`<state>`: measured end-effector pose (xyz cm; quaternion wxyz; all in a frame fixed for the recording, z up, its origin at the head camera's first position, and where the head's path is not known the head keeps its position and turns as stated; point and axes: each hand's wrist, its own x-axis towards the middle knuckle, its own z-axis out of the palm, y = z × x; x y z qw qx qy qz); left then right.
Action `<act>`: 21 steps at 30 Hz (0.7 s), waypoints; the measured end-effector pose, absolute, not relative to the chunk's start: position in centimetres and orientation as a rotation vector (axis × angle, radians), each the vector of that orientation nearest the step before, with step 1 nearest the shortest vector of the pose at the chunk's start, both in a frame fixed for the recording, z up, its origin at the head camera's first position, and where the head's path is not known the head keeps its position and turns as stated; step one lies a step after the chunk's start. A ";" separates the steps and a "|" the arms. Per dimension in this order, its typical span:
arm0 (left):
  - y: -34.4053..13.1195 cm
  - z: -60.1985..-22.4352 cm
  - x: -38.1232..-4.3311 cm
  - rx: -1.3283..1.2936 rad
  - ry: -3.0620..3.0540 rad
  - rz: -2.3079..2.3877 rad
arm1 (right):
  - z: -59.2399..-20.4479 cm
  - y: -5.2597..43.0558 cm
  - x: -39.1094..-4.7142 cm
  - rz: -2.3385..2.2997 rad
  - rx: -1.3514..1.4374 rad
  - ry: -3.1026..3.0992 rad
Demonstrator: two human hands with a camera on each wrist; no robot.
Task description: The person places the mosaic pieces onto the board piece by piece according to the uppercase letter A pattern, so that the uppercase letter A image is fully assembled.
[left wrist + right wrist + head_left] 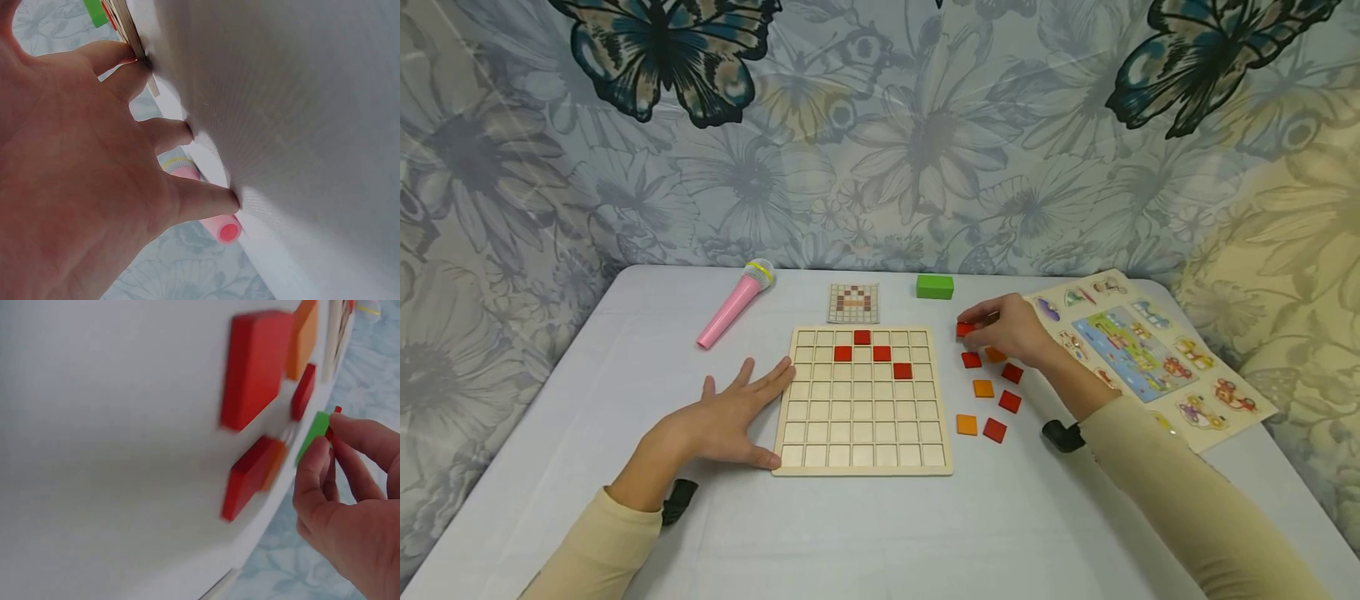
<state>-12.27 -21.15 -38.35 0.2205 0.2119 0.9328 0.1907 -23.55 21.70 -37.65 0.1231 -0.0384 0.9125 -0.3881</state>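
Note:
A wooden grid board (865, 469) lies on the white table, with several red square tiles (882, 354) set in its upper cells. My left hand (730, 417) is spread flat, its fingertips and thumb at the board's left edge; in the left wrist view the fingers (169, 134) touch the tabletop beside the board. To the right of the board my right hand (1011, 329) pinches a red tile (965, 330) between thumb and fingers. The right wrist view shows that tile (338, 409) edge-on at the fingertips. Beneath and nearer lie loose red tiles (995, 430) and orange tiles (967, 425).
Behind the board lies a small pattern card (853, 303), with a green block (935, 287) to its right. A pink toy microphone (733, 308) lies at the back left. A picture puzzle board (1138, 350) sits under the right forearm. Patterned cloth hangs behind the table.

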 end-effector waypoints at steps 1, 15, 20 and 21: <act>-21.2 -38.3 -12.3 0.584 2.579 0.529 | -37.6 21.5 -23.5 -1.136 -0.114 2.655; -21.2 -38.3 -12.3 0.583 2.582 0.507 | -37.0 17.1 -22.0 -1.125 -0.263 2.641; -21.1 -38.4 -12.3 0.582 2.579 0.504 | -36.9 15.1 -21.4 -1.128 -0.287 2.613; -21.1 -38.4 -12.3 0.578 2.579 0.504 | -36.9 14.7 -21.4 -1.129 -0.297 2.607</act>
